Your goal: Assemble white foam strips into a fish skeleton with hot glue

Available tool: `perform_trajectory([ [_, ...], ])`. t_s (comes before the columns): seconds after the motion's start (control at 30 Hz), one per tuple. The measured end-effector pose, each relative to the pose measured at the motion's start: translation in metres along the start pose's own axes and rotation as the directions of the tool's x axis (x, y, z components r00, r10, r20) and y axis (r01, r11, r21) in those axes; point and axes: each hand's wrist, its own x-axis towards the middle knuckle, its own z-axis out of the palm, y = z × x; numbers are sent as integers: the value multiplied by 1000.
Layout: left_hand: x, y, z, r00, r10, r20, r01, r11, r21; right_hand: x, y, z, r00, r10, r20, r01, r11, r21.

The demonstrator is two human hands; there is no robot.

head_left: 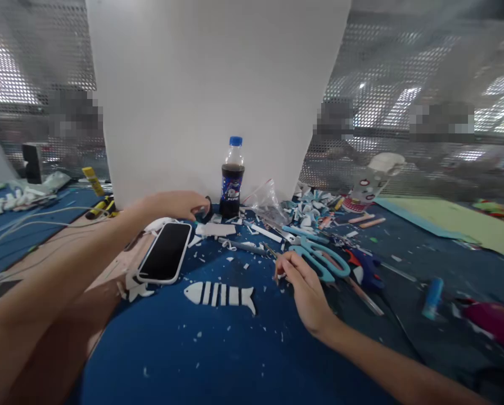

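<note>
My left hand [178, 203] reaches over the phone to a dark rounded object [208, 209] beside the cola bottle [230, 188]; its fingers curl at that object, whose kind I cannot make out. My right hand [302, 289] is closed in a pinch on a thin pointed tool [271, 251], its tip toward the upper left. Between the hands, a white fish shape [234, 296] cut into separate strips lies flat on the blue table. Light-blue scissors [319, 256] lie just beyond my right hand. A phone [166, 253] with a dark screen lies below my left wrist.
White and blue scraps [311, 205] pile up near a clear plastic bag [269, 202]. A decorated cup [368, 183] stands at the back right by yellow-green sheets [454, 219]. A blue glue gun [367, 270] lies right of the scissors. A white board [214, 84] stands behind.
</note>
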Motion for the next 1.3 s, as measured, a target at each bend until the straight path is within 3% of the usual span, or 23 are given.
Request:
perform_trajectory([
  [0.1,7,2,-9,996,-12,87,16,999,-45,6,-7,-1,999,-28,-20,27,1000,-4],
  [0.2,6,1,-22,998,-34,48,39,993,-109,25,-30,2,999,-41,34,41,999,0],
  [0.37,-5,-5,-38,983,-125,-134,86,961,-263,79,-94,26,968,-67,241,65,998,14],
  [0.47,-9,-7,-44,940,-199,-275,85,922,-377,111,-126,47,937,-50,345,51,999,7],
  [0.57,-10,-9,-48,879,-259,-400,44,880,-473,135,-139,64,935,-86,344,89,996,7],
  [0.73,-9,-19,-50,793,-347,-501,-1,822,-569,163,-128,85,938,-142,315,120,989,88],
  [0.9,-6,-22,-46,782,-399,-478,-14,756,-654,177,-103,94,942,-92,322,41,986,162],
  [0.97,-4,-18,-44,789,-410,-458,-18,730,-684,178,-96,95,905,-62,420,-14,984,175],
  [1.13,0,-10,-38,796,-437,-419,-22,670,-742,177,-82,99,750,-72,657,-91,973,212],
  [1.2,0,-10,-36,779,-463,-424,-37,640,-767,180,-78,100,738,-74,671,-91,974,208],
  [1.3,1,-15,-33,719,-529,-451,-88,575,-813,186,-72,98,759,-55,648,-90,978,189],
])
